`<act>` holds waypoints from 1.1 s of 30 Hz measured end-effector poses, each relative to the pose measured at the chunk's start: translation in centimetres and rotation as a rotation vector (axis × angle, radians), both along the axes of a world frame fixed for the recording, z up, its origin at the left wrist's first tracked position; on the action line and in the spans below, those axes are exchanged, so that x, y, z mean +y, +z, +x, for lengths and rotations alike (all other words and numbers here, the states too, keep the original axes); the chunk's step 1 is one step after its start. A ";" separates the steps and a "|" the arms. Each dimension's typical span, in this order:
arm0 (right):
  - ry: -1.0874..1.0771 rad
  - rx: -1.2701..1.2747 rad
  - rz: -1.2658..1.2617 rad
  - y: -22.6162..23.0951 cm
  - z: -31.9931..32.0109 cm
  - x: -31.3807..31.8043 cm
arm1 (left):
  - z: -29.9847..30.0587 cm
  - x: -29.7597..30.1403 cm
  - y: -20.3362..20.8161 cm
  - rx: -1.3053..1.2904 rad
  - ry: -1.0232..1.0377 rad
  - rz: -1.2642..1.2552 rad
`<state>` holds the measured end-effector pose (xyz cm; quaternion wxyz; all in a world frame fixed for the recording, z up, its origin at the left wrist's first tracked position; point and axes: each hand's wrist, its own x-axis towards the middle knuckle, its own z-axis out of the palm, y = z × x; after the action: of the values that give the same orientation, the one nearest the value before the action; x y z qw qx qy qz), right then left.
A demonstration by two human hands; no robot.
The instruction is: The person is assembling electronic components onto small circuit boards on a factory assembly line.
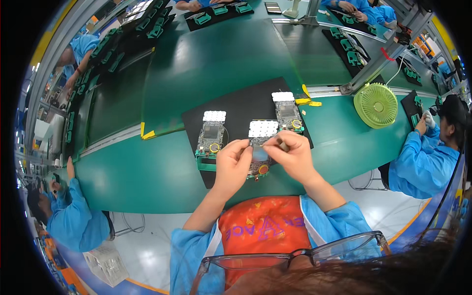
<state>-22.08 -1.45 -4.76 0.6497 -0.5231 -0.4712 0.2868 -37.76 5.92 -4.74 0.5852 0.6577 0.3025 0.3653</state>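
My left hand (234,161) is closed in a pinch at the left edge of a small, pale-blue translucent film (259,155). Fingers of my right hand (293,156) pinch the same film near its upper right corner; something small and dark shows between them, too small to name. Beneath the film lies the middle circuit board (263,129), with a white dotted pad at its far end and a round orange-red part at its near end. Two similar boards, one on the left (212,132) and one on the right (286,110), lie beside it on a black mat (241,108).
Yellow tape (309,102) marks the bench edge near the mat's right corner. A green fan (376,105) stands to the right. Beyond the green bench (128,169) runs a conveyor (211,59) carrying black trays of boards. Co-workers in blue sit at left and right.
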 end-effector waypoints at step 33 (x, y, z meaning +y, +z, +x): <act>-0.125 -0.327 0.124 -0.3 -1.1 0.2 | 0.5 -0.2 0.3 0.073 -0.002 0.268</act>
<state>-23.21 -1.30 -5.03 0.6119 -0.5502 -0.5538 0.1273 -37.22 5.67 -4.40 0.4809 0.7431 0.2714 0.3780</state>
